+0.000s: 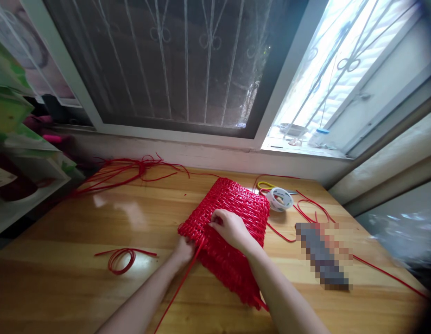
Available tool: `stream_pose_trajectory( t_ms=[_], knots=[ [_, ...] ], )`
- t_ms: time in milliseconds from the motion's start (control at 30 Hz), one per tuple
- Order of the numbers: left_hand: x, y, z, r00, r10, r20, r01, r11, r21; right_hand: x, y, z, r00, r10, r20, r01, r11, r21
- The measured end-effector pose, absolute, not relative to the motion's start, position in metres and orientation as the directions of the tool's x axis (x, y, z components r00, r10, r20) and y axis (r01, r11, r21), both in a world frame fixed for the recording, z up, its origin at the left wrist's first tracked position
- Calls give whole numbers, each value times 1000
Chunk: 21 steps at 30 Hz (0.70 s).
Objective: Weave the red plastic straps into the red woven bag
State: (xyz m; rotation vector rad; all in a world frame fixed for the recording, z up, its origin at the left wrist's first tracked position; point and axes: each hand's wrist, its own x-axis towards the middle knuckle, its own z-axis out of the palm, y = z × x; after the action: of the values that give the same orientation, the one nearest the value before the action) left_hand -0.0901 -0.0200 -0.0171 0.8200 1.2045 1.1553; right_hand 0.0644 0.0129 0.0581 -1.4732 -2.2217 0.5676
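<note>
Two bare hands work on a red woven plastic-cord basket piece that lies flat on the glossy honey-coloured wooden desk, roughly at the desk's middle. The right hand rests palm down on top of the weave, near its left edge, its fingers curled and pressing on the strands; whether they pinch any one cord cannot be told. The left hand sits at the basket piece's near-left corner, touching the edge, its fingers tucked against or under the weave and mostly hidden, so their grip cannot be made out. A single loose red cord runs from that same corner down toward the viewer, passing just beside the left forearm. Left of the basket piece, well apart from it, lies a small coil of red cord. Beyond it to the far left, a loose bundle of long red cords spreads toward the desk's back edge. Just right of the basket piece's far corner stands a white roll of tape, with yellow-handled scissors touching or just behind it, and more red cord trailing off to the right
</note>
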Motion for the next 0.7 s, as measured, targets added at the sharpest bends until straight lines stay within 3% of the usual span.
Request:
stream_pose_trajectory(
  t_ms=[367, 700],
  knots=[
    [-93, -20, -6, 93, 972, -216, -303, 234, 924, 65, 13, 59, -355, 930, 100, 743, 345, -574],
    [-85, -16, 2, 218, 949, -230, -478, 309, 823, 62, 13, 57, -359, 928, 104, 750, 352, -560]
  ],
)
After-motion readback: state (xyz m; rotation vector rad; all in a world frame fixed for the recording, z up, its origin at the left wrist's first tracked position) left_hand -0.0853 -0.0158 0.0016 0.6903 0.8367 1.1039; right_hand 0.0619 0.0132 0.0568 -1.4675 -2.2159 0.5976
